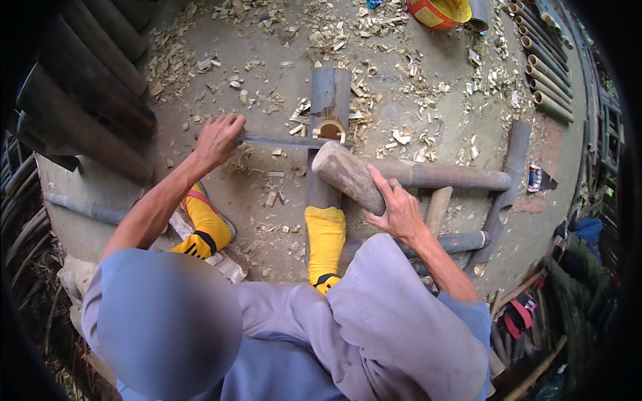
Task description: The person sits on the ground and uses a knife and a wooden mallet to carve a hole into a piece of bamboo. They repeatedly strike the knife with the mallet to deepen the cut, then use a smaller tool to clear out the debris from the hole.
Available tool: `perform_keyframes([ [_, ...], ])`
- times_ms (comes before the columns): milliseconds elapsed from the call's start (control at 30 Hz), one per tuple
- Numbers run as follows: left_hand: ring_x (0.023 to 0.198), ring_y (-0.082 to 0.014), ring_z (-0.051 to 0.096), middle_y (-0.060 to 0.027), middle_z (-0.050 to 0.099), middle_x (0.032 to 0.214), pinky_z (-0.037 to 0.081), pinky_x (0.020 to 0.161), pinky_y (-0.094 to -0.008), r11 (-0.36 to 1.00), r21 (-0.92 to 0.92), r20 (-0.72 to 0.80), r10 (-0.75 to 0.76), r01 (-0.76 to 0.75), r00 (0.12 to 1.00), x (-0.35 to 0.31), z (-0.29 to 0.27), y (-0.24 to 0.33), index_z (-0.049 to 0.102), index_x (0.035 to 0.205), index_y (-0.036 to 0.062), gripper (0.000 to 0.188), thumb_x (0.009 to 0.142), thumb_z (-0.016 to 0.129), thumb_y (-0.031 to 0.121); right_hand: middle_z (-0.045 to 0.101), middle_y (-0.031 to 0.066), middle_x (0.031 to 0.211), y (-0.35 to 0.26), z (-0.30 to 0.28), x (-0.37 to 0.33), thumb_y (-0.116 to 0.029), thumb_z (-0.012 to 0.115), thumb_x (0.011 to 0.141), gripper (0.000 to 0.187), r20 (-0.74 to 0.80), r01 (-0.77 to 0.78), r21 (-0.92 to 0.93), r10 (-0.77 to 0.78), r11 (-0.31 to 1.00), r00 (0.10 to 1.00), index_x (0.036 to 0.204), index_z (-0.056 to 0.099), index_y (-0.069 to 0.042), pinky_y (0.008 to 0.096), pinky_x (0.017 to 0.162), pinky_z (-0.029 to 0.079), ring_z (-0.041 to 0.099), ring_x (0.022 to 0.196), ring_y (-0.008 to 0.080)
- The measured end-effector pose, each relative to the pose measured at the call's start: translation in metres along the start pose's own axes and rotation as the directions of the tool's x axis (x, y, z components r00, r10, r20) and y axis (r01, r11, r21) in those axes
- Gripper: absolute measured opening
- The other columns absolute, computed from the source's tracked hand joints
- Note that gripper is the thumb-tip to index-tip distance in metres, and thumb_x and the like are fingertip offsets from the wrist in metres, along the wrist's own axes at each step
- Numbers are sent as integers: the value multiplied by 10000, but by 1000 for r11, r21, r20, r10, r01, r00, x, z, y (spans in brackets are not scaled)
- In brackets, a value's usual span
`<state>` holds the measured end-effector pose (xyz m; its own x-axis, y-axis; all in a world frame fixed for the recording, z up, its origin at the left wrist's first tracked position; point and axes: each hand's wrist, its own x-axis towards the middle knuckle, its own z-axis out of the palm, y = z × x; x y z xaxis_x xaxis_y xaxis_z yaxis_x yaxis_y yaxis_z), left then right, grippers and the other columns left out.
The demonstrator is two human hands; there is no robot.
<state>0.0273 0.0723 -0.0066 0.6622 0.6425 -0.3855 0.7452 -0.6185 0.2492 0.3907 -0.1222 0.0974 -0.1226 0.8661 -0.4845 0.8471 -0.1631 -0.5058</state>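
Note:
My left hand (221, 139) is closed around one end of a long, narrow dark metal blade (281, 140). The blade reaches across a thick bamboo pole (330, 90) just below a rounded hole (329, 131) cut in its wall. In my right hand (401, 207) is a thick, short wooden club (349, 175), its blunt end over the pole near the blade's far end. Whether club and blade touch, I cannot tell. My foot in a yellow sock (326, 234) rests at the pole's near end; the other yellow-socked foot (207, 224) is to the left.
Joined bamboo pieces form a frame (441, 175) right of the pole. Wood chips (414, 80) litter the ground. Large dark bamboo lengths (73, 100) lie at left, thinner cut tubes (545, 73) at far right. A red and yellow bucket (438, 13) stands at the back; a small can (534, 178) lies right.

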Motion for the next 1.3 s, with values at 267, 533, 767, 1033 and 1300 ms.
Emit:
perform_keyframes([
  [267, 683, -109, 607, -61, 631, 749, 499, 640, -267, 205, -933, 242, -253, 296, 937, 25, -19, 109, 596, 821, -3, 300, 663, 754, 196, 522, 261, 1177, 0, 44, -64, -242, 785, 698, 957, -321, -248, 279, 334, 928, 886, 1469, 250, -56, 464, 978, 376, 496, 1101, 402],
  [533, 1228, -296, 386, -163, 417, 1290, 335, 1028, -438, 355, -844, -264, 379, -402, 887, 41, -72, 291, 401, 1356, 37, 802, 712, 763, 353, 624, 189, 901, 0, 33, -70, -173, 707, 758, 436, -377, -161, 812, 715, 560, 589, 1091, 481, -6, 425, 746, 502, 637, 782, 334],
  [767, 881, -216, 547, -138, 544, 979, 472, 780, -353, 697, -704, -320, -481, 134, 816, 72, 14, 177, 502, 1058, -27, 592, 727, 783, 375, 639, 257, 921, 140, 45, -143, -177, 699, 760, 499, -453, -646, 517, 820, 561, 350, 1166, 486, 21, 470, 785, 487, 631, 842, 407],
  [1033, 717, -174, 595, -101, 591, 803, 496, 645, -293, 486, -860, -75, -428, 159, 901, 79, 25, 118, 568, 890, -21, 337, 720, 765, 193, 637, 178, 963, 158, 94, -155, -226, 705, 823, 451, -653, -435, 626, 740, 647, 160, 1180, 551, 4, 387, 791, 487, 617, 834, 284],
  [1300, 730, -160, 611, -77, 650, 834, 513, 705, -291, 725, -669, -306, -470, 164, 828, 34, 11, 80, 632, 982, 10, 311, 705, 715, 122, 510, 187, 1289, 175, 192, -236, -396, 702, 795, 706, 167, -161, 960, 934, -227, -317, 1312, 428, -2, 474, 834, 461, 560, 1072, 349],
])
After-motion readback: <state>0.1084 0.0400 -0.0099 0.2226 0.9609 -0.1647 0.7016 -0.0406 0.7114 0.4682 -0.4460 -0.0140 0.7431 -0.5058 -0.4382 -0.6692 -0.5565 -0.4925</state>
